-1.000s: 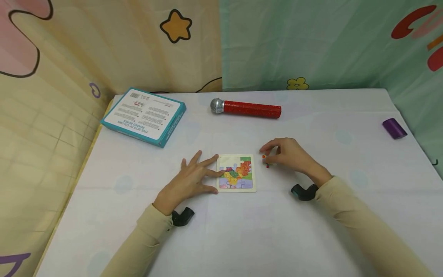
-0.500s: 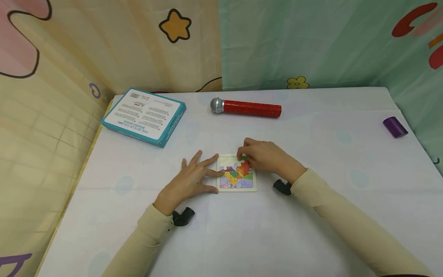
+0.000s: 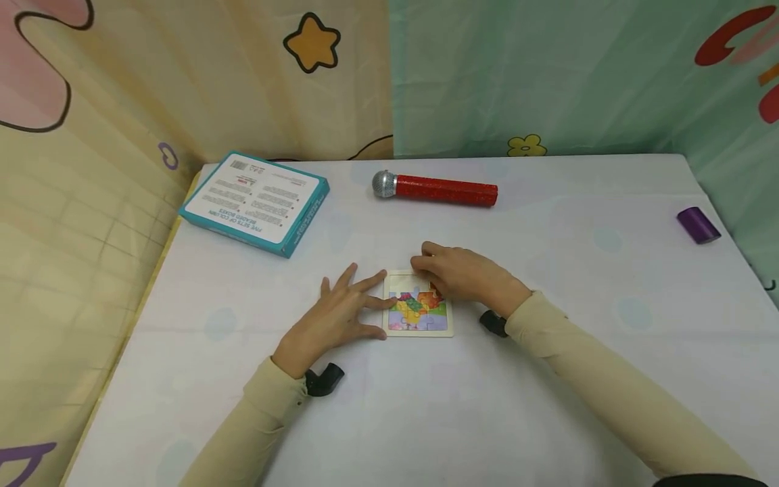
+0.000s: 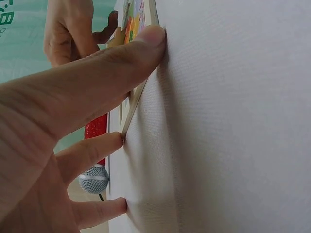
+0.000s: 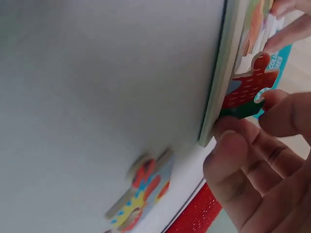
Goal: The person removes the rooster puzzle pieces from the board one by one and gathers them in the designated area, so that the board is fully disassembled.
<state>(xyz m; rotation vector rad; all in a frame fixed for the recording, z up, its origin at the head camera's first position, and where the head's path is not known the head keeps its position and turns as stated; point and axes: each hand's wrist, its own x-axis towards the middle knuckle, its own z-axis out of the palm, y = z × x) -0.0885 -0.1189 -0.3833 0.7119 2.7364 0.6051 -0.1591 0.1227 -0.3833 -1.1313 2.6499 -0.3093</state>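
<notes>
A small jigsaw puzzle in a cream frame (image 3: 420, 333) lies mid-table, its lower part filled with colourful pieces and bare board showing along the top. Spread, nearly straight fingers of my left hand (image 3: 337, 311) touch its left side, the thumb at the near corner. My right hand (image 3: 465, 274) covers the far right corner. In the right wrist view, its thumb and finger pinch a red and green puzzle piece (image 5: 248, 90), tilted up at the frame's edge. Loose puzzle pieces (image 5: 150, 189) lie on the cloth beside the frame, hidden behind the right hand in the head view.
A red microphone (image 3: 447, 191) with a silver head lies behind the puzzle. At the back left is a flat teal box (image 3: 252, 203); a purple cylinder (image 3: 698, 225) sits near the right edge. Black wrist devices (image 3: 325, 380) hang below both cuffs. Printed curtains enclose the table.
My right hand has moved left from the loose pieces to the puzzle's far right corner, where it has taken hold of the corner piece. The left hand has stayed put.
</notes>
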